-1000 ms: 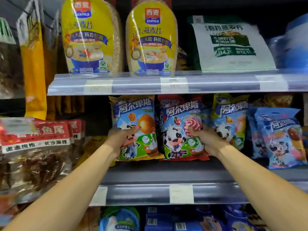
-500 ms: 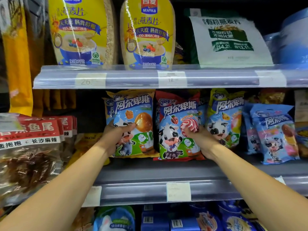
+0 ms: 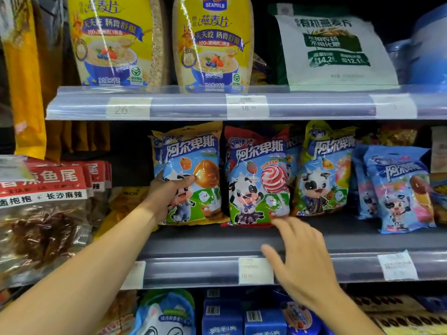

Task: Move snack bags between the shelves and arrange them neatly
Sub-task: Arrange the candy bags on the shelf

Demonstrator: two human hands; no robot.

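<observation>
Several candy bags with cartoon cows stand upright in a row on the middle shelf (image 3: pixel 217 240). My left hand (image 3: pixel 167 192) grips the left side of the orange-trimmed caramel bag (image 3: pixel 193 175), thumb across its front. Beside it stands the red-trimmed strawberry lollipop bag (image 3: pixel 258 180), then a yellow-trimmed fruit bag (image 3: pixel 324 170) and a blue bag (image 3: pixel 399 187). My right hand (image 3: pixel 302 257) hovers open in front of the shelf edge, just below the red-trimmed bag, holding nothing.
Two yellow oatmeal bags (image 3: pixel 212 44) and a white-green oat bag (image 3: pixel 336 49) stand on the upper shelf. Red-labelled dried fish packs (image 3: pixel 43 204) hang at the left. Blue boxes (image 3: pixel 222 317) fill the lower shelf. Price tags line the shelf rails.
My right hand let go of the red-trimmed lollipop bag and dropped back toward the shelf's front edge. My left hand stays on the caramel bag. The camera moved closer.
</observation>
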